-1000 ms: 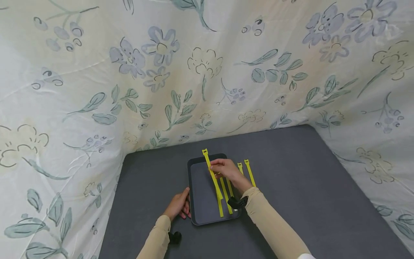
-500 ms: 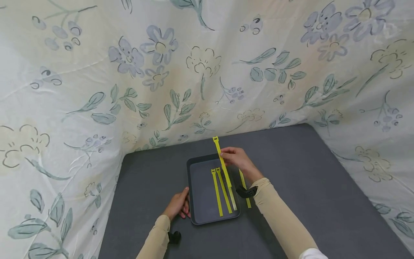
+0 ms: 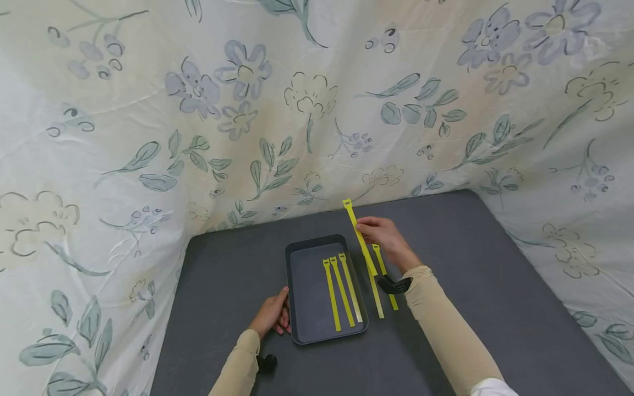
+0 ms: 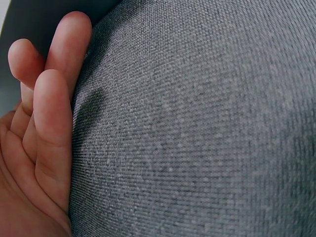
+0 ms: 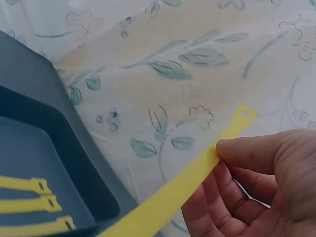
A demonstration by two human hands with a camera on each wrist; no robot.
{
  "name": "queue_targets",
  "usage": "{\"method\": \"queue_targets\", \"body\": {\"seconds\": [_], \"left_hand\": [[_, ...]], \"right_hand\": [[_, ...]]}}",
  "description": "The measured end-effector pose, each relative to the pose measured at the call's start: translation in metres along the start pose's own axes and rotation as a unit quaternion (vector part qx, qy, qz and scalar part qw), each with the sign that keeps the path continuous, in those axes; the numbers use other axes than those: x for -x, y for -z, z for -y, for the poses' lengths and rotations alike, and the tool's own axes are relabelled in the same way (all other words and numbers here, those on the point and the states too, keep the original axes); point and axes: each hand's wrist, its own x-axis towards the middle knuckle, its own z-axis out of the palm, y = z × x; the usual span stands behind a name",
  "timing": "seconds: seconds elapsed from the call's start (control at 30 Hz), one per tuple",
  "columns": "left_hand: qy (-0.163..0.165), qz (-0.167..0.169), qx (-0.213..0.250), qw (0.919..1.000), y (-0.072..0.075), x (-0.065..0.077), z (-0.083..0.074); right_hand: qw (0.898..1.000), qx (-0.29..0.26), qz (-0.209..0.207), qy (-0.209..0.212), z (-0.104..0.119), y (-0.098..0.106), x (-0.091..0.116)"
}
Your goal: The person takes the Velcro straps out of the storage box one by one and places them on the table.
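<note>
The right hand [image 3: 386, 237] pinches a yellow cable tie [image 3: 366, 254]; the left hand [image 3: 272, 313], fingers relaxed, touches the tray [image 3: 307, 297] beside it, apparently steadying it.

Honestly your spot's a curtained-off work nook, floral fabric [image 3: 346, 129] on three sides of your grey, cloth-textured surface [image 3: 460, 247]. Home or studio, can't tell.

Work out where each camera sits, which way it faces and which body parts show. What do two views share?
Head: head-worn, facing forward and down at the dark rectangular tray; left hand, right hand, beige sleeves show.
Left wrist: worn there, facing grey woven surface; left hand shows.
Right wrist: worn there, facing held flat yellow strap and floral fabric; right hand shows.
Head and right wrist share tray, strap and right hand.
</note>
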Motion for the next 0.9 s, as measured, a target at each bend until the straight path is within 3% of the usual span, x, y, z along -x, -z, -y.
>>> {"method": "queue_targets", "body": {"seconds": [0.5,0.9], "left_hand": [[0.002,-0.002,-0.003,1.0000,0.002,0.000,-0.001],[0.002,0.003,-0.005,1.0000,0.002,0.000,0.000]], "right_hand": [[0.998,0.039,-0.035,-0.021,-0.024,0.049,0.003],[0.996,0.051,-0.056,-0.046,-0.046,0.069,0.010]]}}
